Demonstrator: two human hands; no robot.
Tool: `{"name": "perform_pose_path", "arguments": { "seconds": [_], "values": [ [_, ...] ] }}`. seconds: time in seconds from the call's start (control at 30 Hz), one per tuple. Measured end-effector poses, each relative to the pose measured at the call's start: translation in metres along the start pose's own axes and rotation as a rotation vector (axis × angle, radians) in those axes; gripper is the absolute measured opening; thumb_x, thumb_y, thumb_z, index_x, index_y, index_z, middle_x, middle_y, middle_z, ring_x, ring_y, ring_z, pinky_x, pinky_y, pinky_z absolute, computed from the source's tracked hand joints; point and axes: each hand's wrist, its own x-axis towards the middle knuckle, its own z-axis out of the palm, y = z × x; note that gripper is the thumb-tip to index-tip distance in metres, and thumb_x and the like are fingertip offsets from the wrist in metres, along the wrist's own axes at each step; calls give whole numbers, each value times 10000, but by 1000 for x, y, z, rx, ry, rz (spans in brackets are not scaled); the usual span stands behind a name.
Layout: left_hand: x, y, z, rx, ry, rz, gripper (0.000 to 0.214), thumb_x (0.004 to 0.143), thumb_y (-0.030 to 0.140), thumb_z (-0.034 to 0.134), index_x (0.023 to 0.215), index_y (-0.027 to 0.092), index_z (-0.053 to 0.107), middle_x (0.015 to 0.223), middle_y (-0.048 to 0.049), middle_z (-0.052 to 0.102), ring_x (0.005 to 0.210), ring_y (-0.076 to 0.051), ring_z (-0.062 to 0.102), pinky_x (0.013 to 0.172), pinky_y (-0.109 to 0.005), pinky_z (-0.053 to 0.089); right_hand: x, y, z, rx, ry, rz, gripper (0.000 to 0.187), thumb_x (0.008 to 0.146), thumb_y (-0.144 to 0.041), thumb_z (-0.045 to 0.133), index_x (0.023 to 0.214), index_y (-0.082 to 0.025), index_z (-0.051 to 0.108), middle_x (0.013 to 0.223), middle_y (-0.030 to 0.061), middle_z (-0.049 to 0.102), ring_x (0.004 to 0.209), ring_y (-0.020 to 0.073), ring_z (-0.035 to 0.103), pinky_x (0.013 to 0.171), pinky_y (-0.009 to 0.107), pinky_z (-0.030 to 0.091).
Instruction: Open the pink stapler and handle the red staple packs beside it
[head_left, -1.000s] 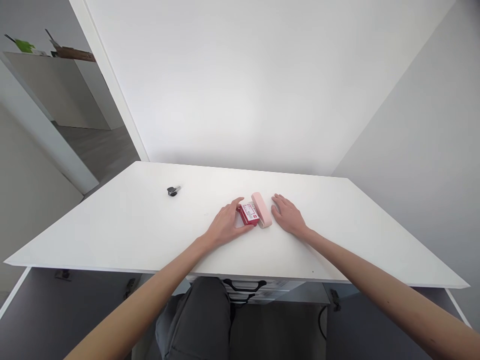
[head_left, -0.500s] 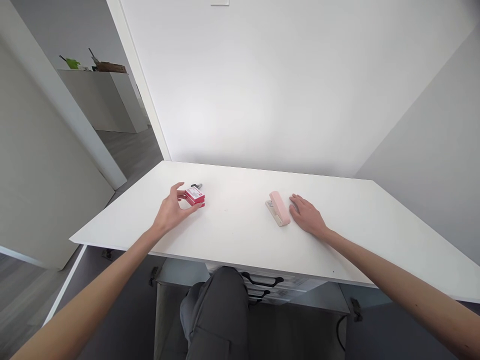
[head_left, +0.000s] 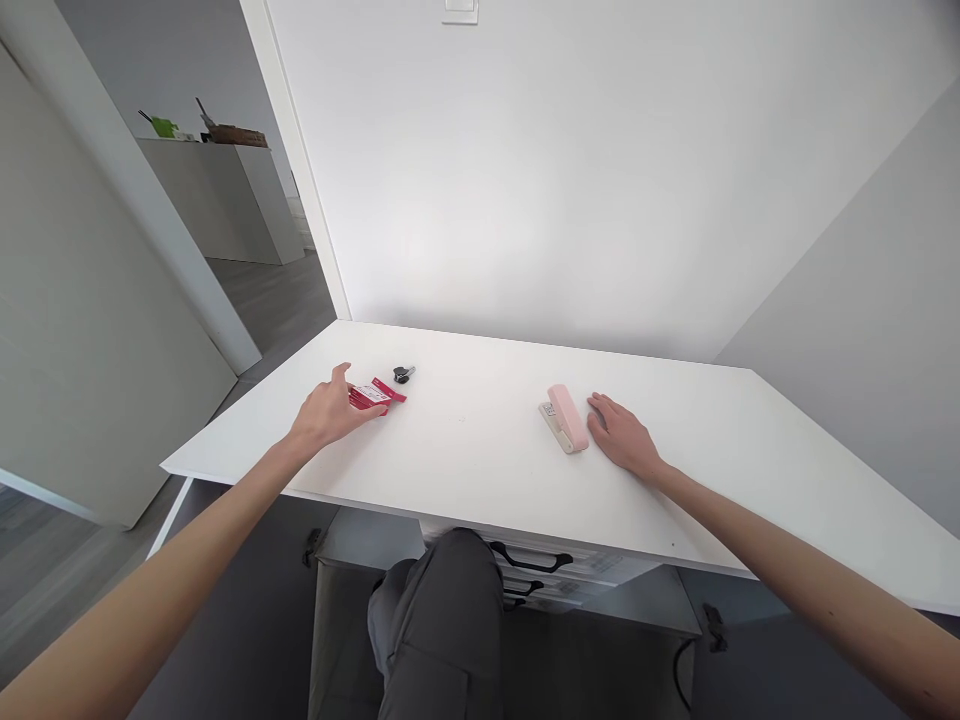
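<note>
My left hand (head_left: 326, 411) grips a small red box with a white label (head_left: 377, 393), resting low on the white table (head_left: 480, 460) at its left side. A small black key (head_left: 403, 374) lies just beyond the box. A pink stapler (head_left: 565, 418) lies right of the middle. My right hand (head_left: 622, 436) lies flat on the table beside the stapler's right side, fingers stretched out and holding nothing.
A drawer unit with black handles (head_left: 525, 565) sits under the table, behind my knee. A doorway at the left leads to a room with a white counter (head_left: 217, 190). White walls close in behind and to the right.
My left hand carried the red box away from the stapler to the table's left side, beside the key, and lowered it. My right hand stayed by the stapler.
</note>
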Motion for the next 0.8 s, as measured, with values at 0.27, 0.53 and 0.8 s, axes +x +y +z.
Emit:
{"name": "perform_pose_path", "arguments": {
  "seconds": [0.27, 0.53, 0.8],
  "values": [
    [3, -4, 3, 0, -22, -15, 1206, 702, 761, 734, 1621, 145, 254, 1317, -195, 706, 1192, -403, 669, 831, -419, 554, 0, 1, 1, 3, 5, -6, 532, 1073, -403, 299, 1516, -230, 538, 1666, 47, 466, 1567, 277, 379, 1252, 517, 382],
    [7, -15, 2, -18, 46, 50, 1159, 672, 760, 779, 1582, 198, 332, 1445, -193, 638, 1281, -420, 624, 947, -474, 551, 0, 2, 0, 6, -5, 0, 543, 1072, -409, 291, 1528, -233, 526, 1670, 45, 460, 1572, 278, 367, 1247, 521, 379],
    [3, -36, -6, 19, -32, 31, 1189, 669, 805, 745, 1600, 204, 313, 1464, -186, 610, 1238, -383, 650, 963, -457, 545, -2, -2, -3, 7, -19, 11, 551, 1071, -420, 287, 1525, -219, 524, 1675, 46, 452, 1572, 278, 366, 1254, 507, 367]
  ]
}}
